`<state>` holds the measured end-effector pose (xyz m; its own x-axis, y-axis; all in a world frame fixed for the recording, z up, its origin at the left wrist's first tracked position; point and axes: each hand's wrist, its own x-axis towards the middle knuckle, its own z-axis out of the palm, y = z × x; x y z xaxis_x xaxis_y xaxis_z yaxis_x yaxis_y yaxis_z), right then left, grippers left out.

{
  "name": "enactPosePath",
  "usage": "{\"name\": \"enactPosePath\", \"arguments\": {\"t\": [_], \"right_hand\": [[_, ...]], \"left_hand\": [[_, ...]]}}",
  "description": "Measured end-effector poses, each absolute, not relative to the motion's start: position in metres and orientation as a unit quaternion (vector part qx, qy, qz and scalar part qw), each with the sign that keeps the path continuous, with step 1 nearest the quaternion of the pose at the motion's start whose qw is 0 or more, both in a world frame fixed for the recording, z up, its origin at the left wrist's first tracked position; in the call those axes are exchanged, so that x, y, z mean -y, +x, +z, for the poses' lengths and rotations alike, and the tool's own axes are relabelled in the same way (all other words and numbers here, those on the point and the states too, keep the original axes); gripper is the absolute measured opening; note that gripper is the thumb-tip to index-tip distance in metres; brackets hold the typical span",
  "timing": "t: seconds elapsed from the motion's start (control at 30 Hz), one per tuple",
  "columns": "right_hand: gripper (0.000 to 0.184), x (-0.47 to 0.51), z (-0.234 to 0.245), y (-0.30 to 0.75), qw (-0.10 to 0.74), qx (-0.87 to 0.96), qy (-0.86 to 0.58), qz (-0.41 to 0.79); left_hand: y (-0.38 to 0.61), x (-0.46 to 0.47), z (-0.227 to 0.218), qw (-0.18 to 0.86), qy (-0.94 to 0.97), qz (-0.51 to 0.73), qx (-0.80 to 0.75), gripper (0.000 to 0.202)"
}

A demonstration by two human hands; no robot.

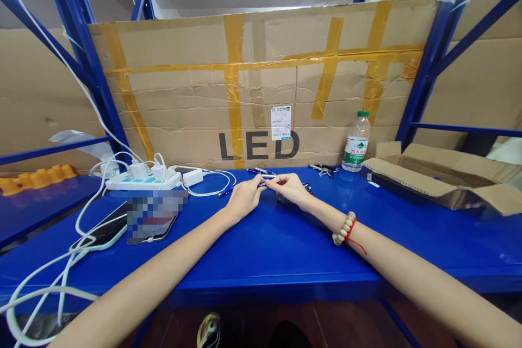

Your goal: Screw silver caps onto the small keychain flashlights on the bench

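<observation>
Blue pen [266, 184] held by both: left hand [244, 197] & right hand [292, 188], fingertips pinched narrow on its ends, just below LED cardboard sheet [261, 119]. 1 pen in work; loose pens [261, 172] at sheet's foot, finished or not can't tell.

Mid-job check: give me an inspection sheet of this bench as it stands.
Surface: glossy blue metal shelf top, no spills seen.
Job's things: slim blue pen pinched between both hands; more loose pens lie just behind.
Clutter: clear plastic water bottle with green label, open brown cardboard box, dark smartphone.
Hands: left hand and right hand meet at centre, fingertips closed on the pen; beaded bracelet on right wrist.
Cables: white power strip with chargers plugged in; white cables loop across the surface's left part.
Surroundings: taped cardboard sheet marked LED, blue steel rack uprights.
</observation>
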<state>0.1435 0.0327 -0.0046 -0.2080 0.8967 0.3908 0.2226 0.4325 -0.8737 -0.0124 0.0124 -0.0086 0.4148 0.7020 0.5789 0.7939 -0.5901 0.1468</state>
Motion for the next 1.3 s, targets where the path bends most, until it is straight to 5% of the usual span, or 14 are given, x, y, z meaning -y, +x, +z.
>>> {"name": "enactPosePath", "arguments": {"t": [0.27, 0.5, 0.8, 0.93, 1.07, 1.3], "right_hand": [[0.033, -0.046, -0.006, 0.152, 0.445, 0.757, -0.437, 0.192], [0.024, -0.041, 0.007, 0.169, 0.298, 0.809, -0.505, 0.042], [0.011, -0.037, 0.009, 0.17, 0.225, 0.842, -0.49, 0.017], [0.013, -0.036, 0.02, 0.175, 0.242, 0.84, -0.485, 0.004], [0.016, -0.031, 0.032, 0.181, 0.351, 0.812, -0.467, -0.018], [0.017, 0.041, 0.05, 0.192, 0.493, 0.791, -0.345, 0.105]], "left_hand": [[-0.008, -0.018, -0.01, 0.04, -0.818, -0.334, 0.467, 0.009], [-0.001, -0.016, -0.008, 0.071, -0.84, -0.301, 0.446, 0.013], [-0.004, -0.019, -0.008, 0.089, -0.872, -0.194, 0.441, 0.017], [-0.007, -0.021, -0.009, 0.097, -0.872, -0.186, 0.442, 0.018], [-0.008, -0.023, -0.009, 0.131, -0.872, -0.167, 0.441, 0.02], [0.008, 0.022, 0.021, 0.251, -0.862, -0.253, 0.36, 0.025]]}}
